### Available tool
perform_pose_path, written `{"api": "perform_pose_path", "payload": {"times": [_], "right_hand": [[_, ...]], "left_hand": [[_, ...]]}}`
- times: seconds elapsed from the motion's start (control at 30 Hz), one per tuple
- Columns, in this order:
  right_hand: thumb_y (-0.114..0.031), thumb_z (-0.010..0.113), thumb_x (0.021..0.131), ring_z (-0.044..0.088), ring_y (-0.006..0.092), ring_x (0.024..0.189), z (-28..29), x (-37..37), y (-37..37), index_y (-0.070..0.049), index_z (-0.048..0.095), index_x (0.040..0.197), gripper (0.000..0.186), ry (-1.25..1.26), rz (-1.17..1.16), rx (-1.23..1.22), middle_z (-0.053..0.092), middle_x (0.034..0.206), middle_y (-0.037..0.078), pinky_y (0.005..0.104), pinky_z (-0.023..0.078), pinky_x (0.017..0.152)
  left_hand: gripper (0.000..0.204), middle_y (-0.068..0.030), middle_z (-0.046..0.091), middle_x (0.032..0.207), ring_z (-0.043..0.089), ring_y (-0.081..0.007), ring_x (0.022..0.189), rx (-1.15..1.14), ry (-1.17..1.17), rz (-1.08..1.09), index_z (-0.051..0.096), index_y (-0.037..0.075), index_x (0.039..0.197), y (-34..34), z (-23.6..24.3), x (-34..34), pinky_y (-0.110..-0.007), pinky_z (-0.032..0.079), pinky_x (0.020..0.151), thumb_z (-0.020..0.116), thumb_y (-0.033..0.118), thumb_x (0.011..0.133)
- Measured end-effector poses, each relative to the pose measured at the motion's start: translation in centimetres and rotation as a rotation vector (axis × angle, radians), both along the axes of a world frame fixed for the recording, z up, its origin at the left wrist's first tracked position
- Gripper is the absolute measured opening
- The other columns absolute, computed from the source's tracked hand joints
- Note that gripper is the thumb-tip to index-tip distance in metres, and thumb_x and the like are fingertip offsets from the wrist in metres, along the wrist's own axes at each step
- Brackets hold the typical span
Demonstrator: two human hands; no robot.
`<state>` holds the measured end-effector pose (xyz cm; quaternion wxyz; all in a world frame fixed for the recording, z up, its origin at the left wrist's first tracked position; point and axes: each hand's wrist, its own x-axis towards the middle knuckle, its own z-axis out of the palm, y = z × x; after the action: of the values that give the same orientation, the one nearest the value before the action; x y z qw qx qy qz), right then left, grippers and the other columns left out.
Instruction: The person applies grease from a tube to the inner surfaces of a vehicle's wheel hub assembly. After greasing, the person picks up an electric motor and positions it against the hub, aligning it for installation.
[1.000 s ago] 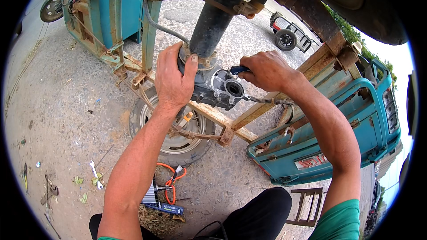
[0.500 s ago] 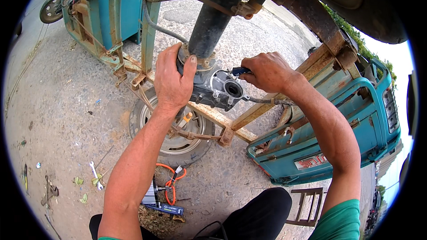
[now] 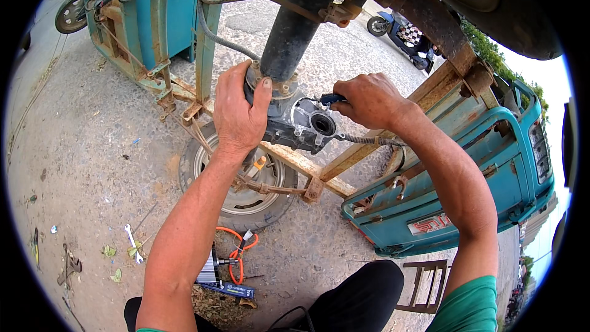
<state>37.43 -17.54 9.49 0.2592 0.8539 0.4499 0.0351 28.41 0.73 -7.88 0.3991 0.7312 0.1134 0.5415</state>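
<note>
My left hand point(image 3: 241, 109) is wrapped over the bolted flange of a dark metal gear housing point(image 3: 279, 124), thumb on the near side and fingers curled over the far edge. A black axle tube point(image 3: 295, 31) rises from this flange. In my right hand point(image 3: 375, 99), the fingers are closed round a small tool with a dark blue handle point(image 3: 334, 98). Its metal end meets the rim of the housing's open face, beside a round dark bore point(image 3: 322, 123). My hand hides much of the tool, so its exact kind cannot be made out.
Below the housing lies a wheel point(image 3: 243, 203) among rusty frame bars point(image 3: 344, 169). A teal vehicle body point(image 3: 455, 190) stands at the right, another teal panel point(image 3: 132, 18) at far left. A wrench point(image 3: 133, 243), an orange cord point(image 3: 236, 264) and a blue box point(image 3: 230, 289) lie on the ground.
A blue scooter has come into view on the road at the upper right. Both hands stay in nearly the same place, with the tool end still at the housing rim.
</note>
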Motion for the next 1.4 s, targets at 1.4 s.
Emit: {"api": "perform_pose_path", "payload": {"times": [1.4], "right_hand": [[-0.030,0.071,0.098,0.073,0.0266,0.083,-0.4,1.3,1.1,-0.010,0.074,0.102,0.020,-0.041,0.074,0.075,0.077,0.091,0.007,0.0429,0.055,0.080]], "left_hand": [[0.059,-0.0239,0.055,0.130,0.057,-0.0395,0.122,0.018,0.010,0.009,0.054,-0.002,0.138,0.2,-0.3,0.1,-0.050,0.047,0.103,0.056,0.046,0.103]]}}
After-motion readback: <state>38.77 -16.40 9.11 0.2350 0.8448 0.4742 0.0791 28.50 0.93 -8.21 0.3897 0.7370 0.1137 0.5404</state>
